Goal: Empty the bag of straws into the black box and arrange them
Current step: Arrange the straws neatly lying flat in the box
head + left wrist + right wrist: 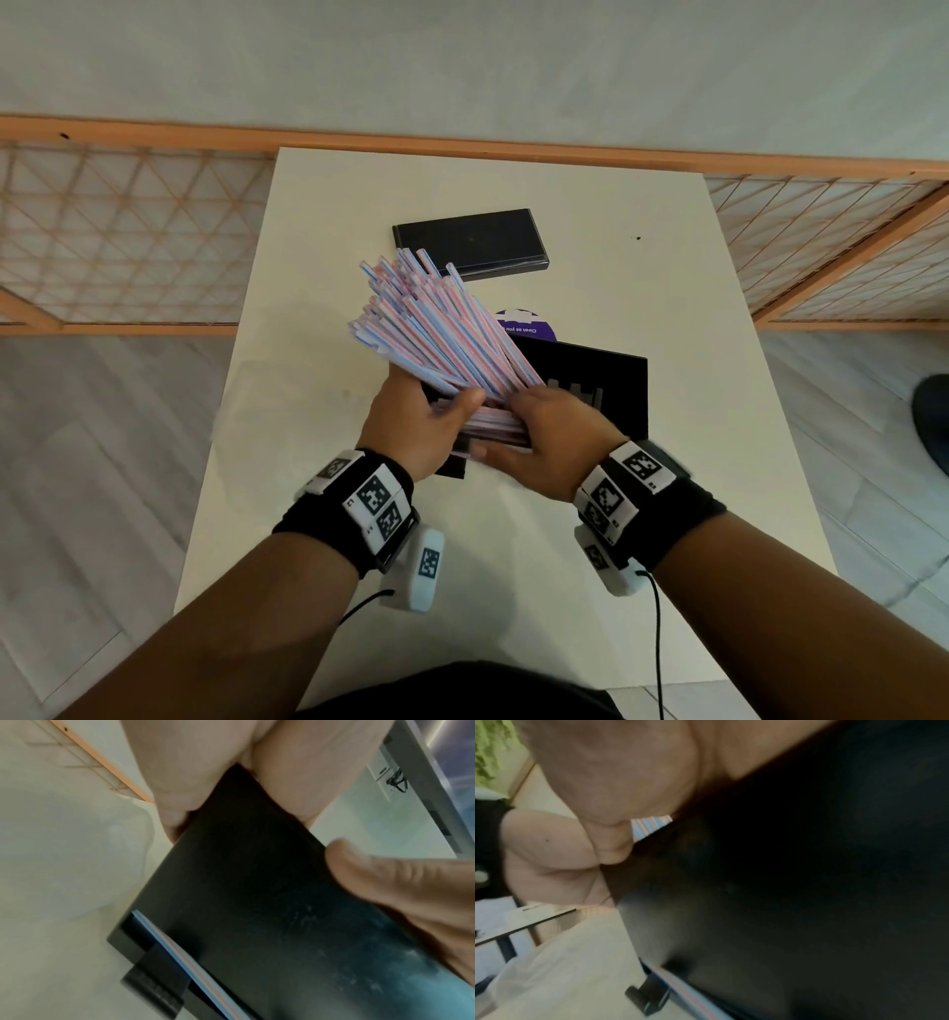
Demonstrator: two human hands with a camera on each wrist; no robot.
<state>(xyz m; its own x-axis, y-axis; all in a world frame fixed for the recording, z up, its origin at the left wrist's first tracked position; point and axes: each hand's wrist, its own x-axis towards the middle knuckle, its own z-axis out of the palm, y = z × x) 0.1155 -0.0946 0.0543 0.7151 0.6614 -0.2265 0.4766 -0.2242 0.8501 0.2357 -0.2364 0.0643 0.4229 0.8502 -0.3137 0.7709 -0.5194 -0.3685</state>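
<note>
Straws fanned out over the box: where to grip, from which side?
Grip the straws at their bunched near ends, one hand on each side, where the left hand and right hand hold them. Far ends splay wide; a grip there would likely scatter them.

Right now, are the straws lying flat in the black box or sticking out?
Sticking out: the straws fan up and away from the black box, their lower ends held between both hands.

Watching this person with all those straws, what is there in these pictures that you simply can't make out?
- Head view: the black box interior, hidden by the straws and both hands.
- Head view: the purple label, mostly covered by straws and box.
- Right wrist view: blurred; the box fills it darkly.
- Left wrist view: fingertips hidden behind the box.
</note>
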